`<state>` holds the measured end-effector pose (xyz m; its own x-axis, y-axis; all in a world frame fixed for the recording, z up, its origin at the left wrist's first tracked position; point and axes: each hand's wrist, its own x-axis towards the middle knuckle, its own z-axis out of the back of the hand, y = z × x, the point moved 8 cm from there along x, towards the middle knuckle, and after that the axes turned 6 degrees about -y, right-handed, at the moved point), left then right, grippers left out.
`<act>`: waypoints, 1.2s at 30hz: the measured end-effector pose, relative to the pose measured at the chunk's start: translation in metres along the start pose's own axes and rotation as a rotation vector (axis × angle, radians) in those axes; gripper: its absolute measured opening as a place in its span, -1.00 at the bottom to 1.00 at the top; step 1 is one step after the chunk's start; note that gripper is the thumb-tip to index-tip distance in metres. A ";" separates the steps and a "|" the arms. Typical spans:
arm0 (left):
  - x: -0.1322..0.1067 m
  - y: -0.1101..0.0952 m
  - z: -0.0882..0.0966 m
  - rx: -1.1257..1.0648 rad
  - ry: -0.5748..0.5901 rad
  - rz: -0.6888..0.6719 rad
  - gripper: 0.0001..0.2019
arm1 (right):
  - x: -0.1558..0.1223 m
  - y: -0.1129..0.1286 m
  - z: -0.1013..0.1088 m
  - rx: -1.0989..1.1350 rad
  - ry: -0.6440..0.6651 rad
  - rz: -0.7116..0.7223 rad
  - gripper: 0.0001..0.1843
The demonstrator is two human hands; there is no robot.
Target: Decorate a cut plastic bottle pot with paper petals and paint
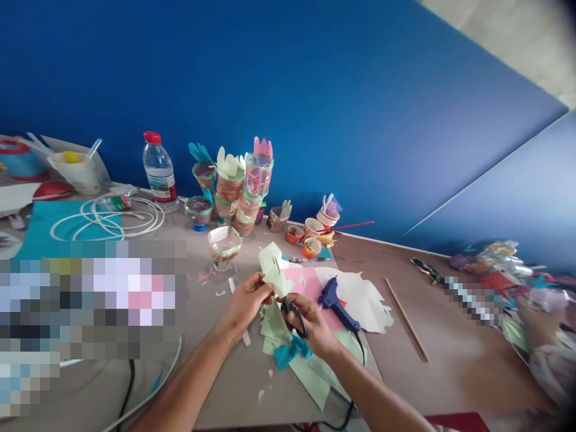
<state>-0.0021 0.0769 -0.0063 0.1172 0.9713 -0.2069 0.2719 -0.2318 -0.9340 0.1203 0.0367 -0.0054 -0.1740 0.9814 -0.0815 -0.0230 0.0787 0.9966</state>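
Between finger and thumb, my left hand [249,300] pinches a pale green piece of paper [271,264] above the table. My right hand [312,324] grips black-handled scissors [297,318], whose blades reach up against that paper. Below my hands lie green paper scraps [274,330] and a crumpled teal piece [290,353]. To the right of my right hand, a blue glue gun [335,303] rests on pink paper [310,282] and white paper [366,300]. A clear plastic cup [225,246] with a green rim stands just beyond my left hand.
Behind stand stacked decorated cups [247,207], a water bottle [159,174] and small paper cups [312,228]. A coiled white cable [108,219] lies at left. At right are a wooden stick [407,321] and a pile of craft scraps [499,264]. A blue wall [288,72] rises behind.
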 end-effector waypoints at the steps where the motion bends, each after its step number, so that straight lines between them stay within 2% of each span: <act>1: 0.000 -0.001 -0.001 0.021 0.007 -0.007 -0.81 | 0.000 -0.001 0.000 0.001 -0.004 0.003 -0.40; 6: -0.002 -0.006 -0.006 0.062 0.055 -0.029 -0.82 | 0.001 -0.003 -0.004 0.009 -0.014 0.013 -0.38; 14: -0.001 0.002 -0.008 0.072 0.074 0.032 -0.79 | -0.001 -0.008 -0.012 0.096 0.005 0.037 -0.43; 23: 0.000 0.005 -0.008 0.108 0.084 0.011 -0.80 | -0.003 -0.007 -0.013 0.150 0.011 0.057 -0.49; 30: -0.001 0.005 -0.010 0.166 0.114 0.023 -0.79 | -0.003 -0.016 -0.009 0.208 0.014 0.056 -0.53; 36: -0.003 0.004 -0.013 0.208 0.142 -0.009 -0.82 | -0.005 -0.009 -0.006 0.209 0.060 0.029 -0.52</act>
<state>0.0108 0.0727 -0.0062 0.2531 0.9525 -0.1692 0.0725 -0.1930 -0.9785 0.1159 0.0299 -0.0140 -0.2296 0.9722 -0.0466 0.1860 0.0908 0.9783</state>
